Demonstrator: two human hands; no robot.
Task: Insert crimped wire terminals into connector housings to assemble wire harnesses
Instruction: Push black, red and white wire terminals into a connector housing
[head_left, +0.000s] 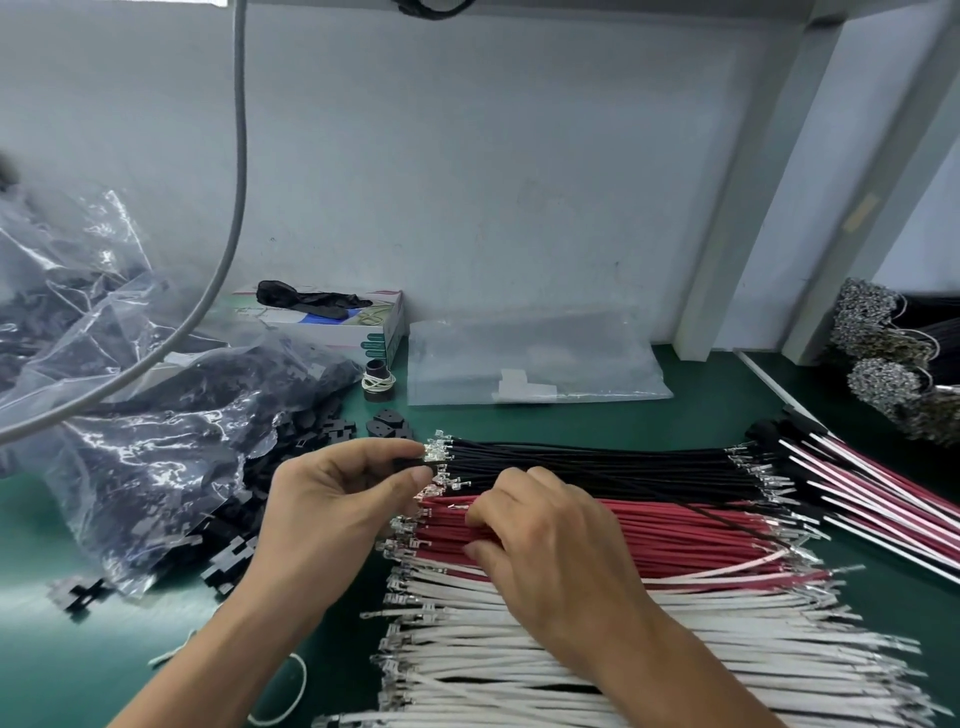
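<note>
A black housing (410, 462) is pinched by the left hand (332, 499); a red wire (649, 535) is being picked at 3 o'clock by the curled right hand (545, 540). Insertion is judged next.

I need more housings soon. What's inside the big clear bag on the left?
The clear bag holds black connector housings, some spilling out at its mouth. Crinkled plastic and glare hide how many remain deeper inside.

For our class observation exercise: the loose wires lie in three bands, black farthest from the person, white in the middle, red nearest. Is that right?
Not quite. The head view shows black wires farthest, but red wires in the middle and white wires nearest the person.
</note>
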